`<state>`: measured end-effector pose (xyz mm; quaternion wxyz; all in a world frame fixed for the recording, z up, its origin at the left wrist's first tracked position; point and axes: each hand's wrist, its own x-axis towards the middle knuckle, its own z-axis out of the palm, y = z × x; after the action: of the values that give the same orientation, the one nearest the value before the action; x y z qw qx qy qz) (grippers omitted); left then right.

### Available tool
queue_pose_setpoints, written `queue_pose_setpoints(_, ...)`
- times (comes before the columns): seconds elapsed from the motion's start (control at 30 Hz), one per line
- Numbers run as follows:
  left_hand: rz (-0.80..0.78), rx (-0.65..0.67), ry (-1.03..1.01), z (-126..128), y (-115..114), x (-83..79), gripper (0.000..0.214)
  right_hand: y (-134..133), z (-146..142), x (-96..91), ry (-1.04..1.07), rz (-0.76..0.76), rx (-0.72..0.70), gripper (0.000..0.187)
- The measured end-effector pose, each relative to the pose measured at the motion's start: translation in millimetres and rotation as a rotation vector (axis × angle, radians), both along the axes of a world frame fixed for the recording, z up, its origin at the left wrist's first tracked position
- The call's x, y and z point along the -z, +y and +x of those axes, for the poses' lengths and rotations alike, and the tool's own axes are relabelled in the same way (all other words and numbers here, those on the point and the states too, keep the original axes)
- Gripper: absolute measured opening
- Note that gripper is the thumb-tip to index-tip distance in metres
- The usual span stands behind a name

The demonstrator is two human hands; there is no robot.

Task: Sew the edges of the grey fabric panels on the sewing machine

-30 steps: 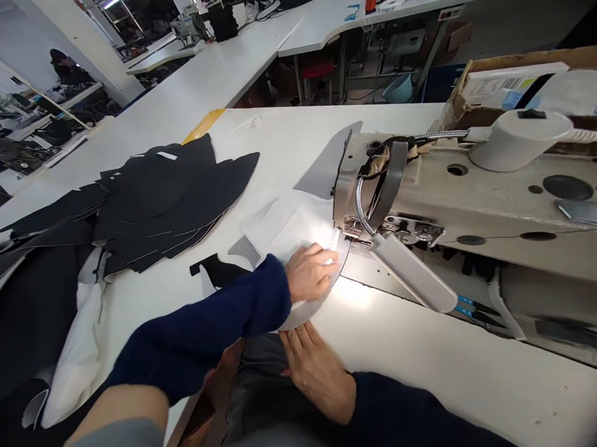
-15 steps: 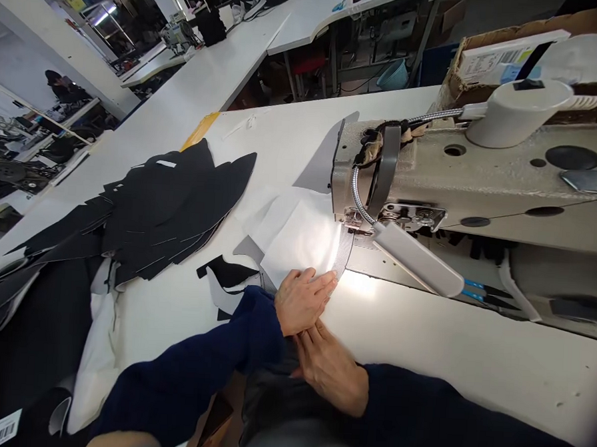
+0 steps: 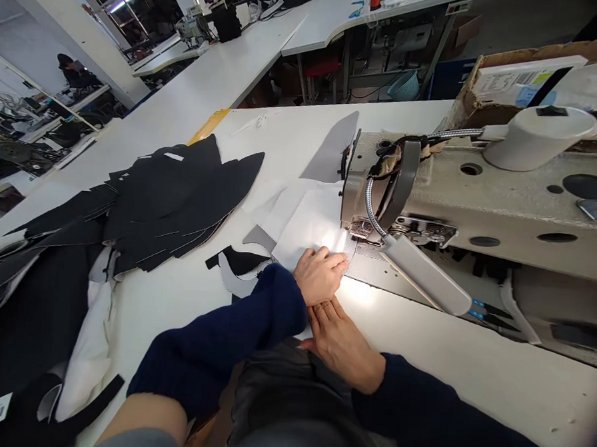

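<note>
My left hand [image 3: 320,273] lies flat, fingers stretched, on a white fabric piece [image 3: 311,224] right beside the needle area of a beige sewing machine [image 3: 480,200]. My right hand [image 3: 340,339] rests flat on the table edge just behind the left one, its fingers pressing the near end of the work piece. A grey strip of the piece [image 3: 351,246] runs under the presser foot, lit by the machine's lamp [image 3: 426,273]. Both arms wear dark blue sleeves.
A fanned stack of black cut pieces [image 3: 164,203] covers the white table [image 3: 185,291] to the left, with more black and white fabric at the lower left. Small black and grey offcuts [image 3: 239,264] lie near my left wrist. A cardboard box [image 3: 526,75] stands behind the machine.
Both hands have moved closer to the needle, pushing the piece in; less of the grey strip shows in front of the presser foot than before.
</note>
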<state>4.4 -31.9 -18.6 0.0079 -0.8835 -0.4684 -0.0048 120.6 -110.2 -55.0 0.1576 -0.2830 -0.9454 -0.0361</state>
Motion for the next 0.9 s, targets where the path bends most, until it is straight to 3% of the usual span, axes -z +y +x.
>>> queue_pose_setpoints(0.2, 0.032, -0.005, 0.007, 5.3, 23.0, -3.5, 0.028, 16.7, 11.2, 4.2, 0.012, 0.014, 0.024, 0.071)
queue_pose_setpoints(0.37, -0.109, 0.291, 0.04, -22.0, 31.7, -23.1, 0.033, 15.4, 14.9, -2.8, -0.021, -0.05, 0.079, 0.082)
queue_pose_setpoints(0.43, -0.115, 0.341, 0.043, -31.7, 29.6, -25.1, 0.036, 11.6, 12.3, -6.8, -0.05, -0.064, 0.097, 0.086)
queue_pose_setpoints(0.67, 0.002, 0.239, 0.002, -29.0, 18.6, -5.9, 0.037, 1.8, 1.6, -2.0, -0.042, -0.031, 0.149, 0.095)
queue_pose_setpoints(0.9, 0.046, 0.193, -0.024, -20.1, 28.3, -2.1, 0.034, 8.6, 7.6, 2.1, -0.008, -0.009, 0.173, 0.09)
